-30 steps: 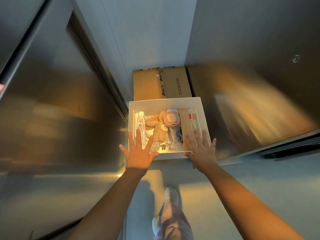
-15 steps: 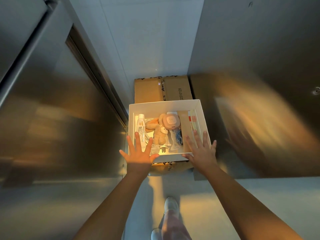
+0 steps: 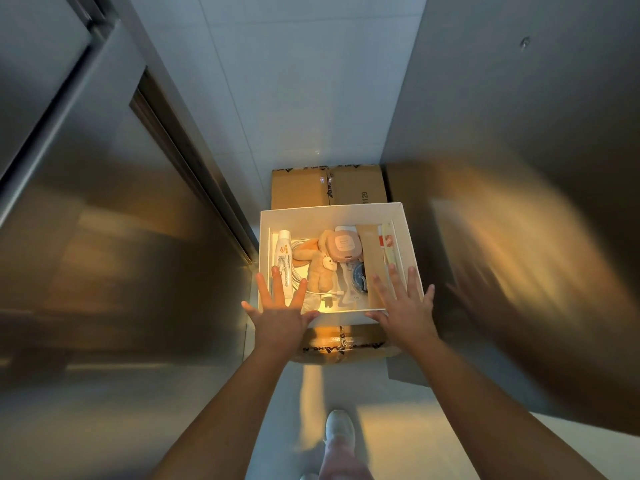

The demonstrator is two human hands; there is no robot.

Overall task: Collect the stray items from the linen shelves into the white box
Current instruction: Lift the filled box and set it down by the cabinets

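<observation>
1. Head view, starting at the fingers: the left hand's fingers [image 3: 278, 284] are straight and fanned apart, holding nothing. They reach over the near left corner of the white box [image 3: 329, 218], and the thumb points along its near wall.
2. The right hand's fingers [image 3: 396, 284] are likewise straight and spread, also empty, and lie over the box's near right corner.
3. The left hand [image 3: 280, 315] and the right hand [image 3: 403, 311] are both palm down at the near rim. They may be resting on the rim, but the angle does not settle whether they touch it.
4. The white box is open at the top and sits between the two hands, on a brown cardboard carton [image 3: 356, 188]. The carton shows beyond the box and again at its near side, with printed tape.
5. Inside the box, a white tube [image 3: 284, 256] lies along the left wall with a coiled white cable [image 3: 298, 270] beside it.
6. A tan plush toy [image 3: 320, 271] lies in the middle of the box, and a pink compact case [image 3: 344, 245] rests at its far right.
7. A round blue item [image 3: 358, 280] sits near the right hand. A flat tan packet [image 3: 372, 254] and a red-striped packet [image 3: 388, 241] lie along the right wall.
8. Brushed steel panels stand to the left [image 3: 104, 237] and to the right [image 3: 519, 116], and the reflection in the right one is smeared by blur.
9. A pale tiled wall [image 3: 294, 81] rises behind the carton.
10. Below the arms, a light shoe [image 3: 339, 426] stands on the floor [image 3: 294, 403].
</observation>
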